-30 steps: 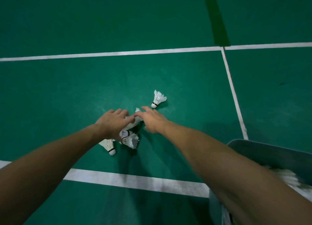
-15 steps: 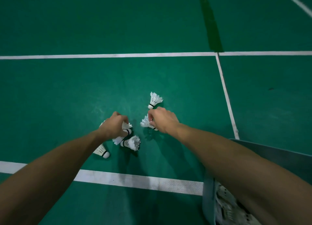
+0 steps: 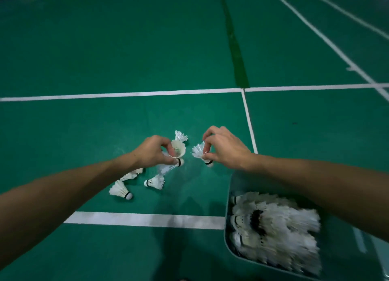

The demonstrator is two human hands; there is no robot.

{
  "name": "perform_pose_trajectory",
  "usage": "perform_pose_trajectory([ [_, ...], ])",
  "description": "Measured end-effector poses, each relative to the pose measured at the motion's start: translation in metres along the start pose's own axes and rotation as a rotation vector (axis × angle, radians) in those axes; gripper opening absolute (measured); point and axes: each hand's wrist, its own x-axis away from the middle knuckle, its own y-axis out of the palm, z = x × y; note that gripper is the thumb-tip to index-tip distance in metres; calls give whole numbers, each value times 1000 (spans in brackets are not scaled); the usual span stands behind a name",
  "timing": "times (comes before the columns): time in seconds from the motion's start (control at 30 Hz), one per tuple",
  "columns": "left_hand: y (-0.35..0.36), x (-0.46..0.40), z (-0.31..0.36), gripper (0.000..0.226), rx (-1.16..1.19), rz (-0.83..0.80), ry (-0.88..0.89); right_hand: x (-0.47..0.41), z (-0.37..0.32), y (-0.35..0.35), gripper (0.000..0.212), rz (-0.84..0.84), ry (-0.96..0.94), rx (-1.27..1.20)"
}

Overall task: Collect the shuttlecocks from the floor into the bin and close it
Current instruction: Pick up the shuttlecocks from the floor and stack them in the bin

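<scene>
Shuttlecocks are in three places: loose on the floor, gripped in my hands, and piled in the bin.

1. Below my left forearm, one loose shuttlecock [image 3: 120,191] lies on its side, cork toward me; another [image 3: 132,175] lies partly hidden under the forearm. Risk: I may overlook the hidden one, or brush it further away with my arm.

2. Just below my left hand [image 3: 152,152], a third shuttlecock [image 3: 154,182] lies on the green floor [image 3: 84,133], cork to the left. Risk: feathers crush easily if I press down on it when reaching.

3. My left hand pinches a cluster of shuttlecocks [image 3: 178,149], one cup facing up; how many it holds I cannot tell. Risk: the grip is shallow, on feathers and cork edges. One may slip out during the carry.

4. My right hand [image 3: 226,149], apart from the left, pinches a single shuttlecock [image 3: 200,152] near its cork, feathers pointing left. Risk: low, though a loose pinch may let it rotate and drop.

5. Below my right forearm, the grey bin [image 3: 229,188] stands open, already well filled. Risk: shuttlecocks released from height may bounce off the pile and land outside. A heaped pile may also obstruct the lid, which is not in view.
</scene>
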Motion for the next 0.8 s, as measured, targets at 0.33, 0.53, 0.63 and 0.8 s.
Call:
perform_pose_trajectory([
  [0.33, 33, 55, 162, 28, 43, -113, 268, 142, 35, -96, 24, -133, 131, -20],
  [0.53, 85, 59, 194, 27, 7, -180, 289, 194, 72, -82, 23, -224, 278, -93],
  [0.63, 108, 53, 193, 27, -24, -200, 277, 211, 93, -64, 21, -231, 396, -163],
  [0.8, 131, 40, 192, 27, -113, -270, 263, 231, 122, -32, 16, -221, 540, -220],
])
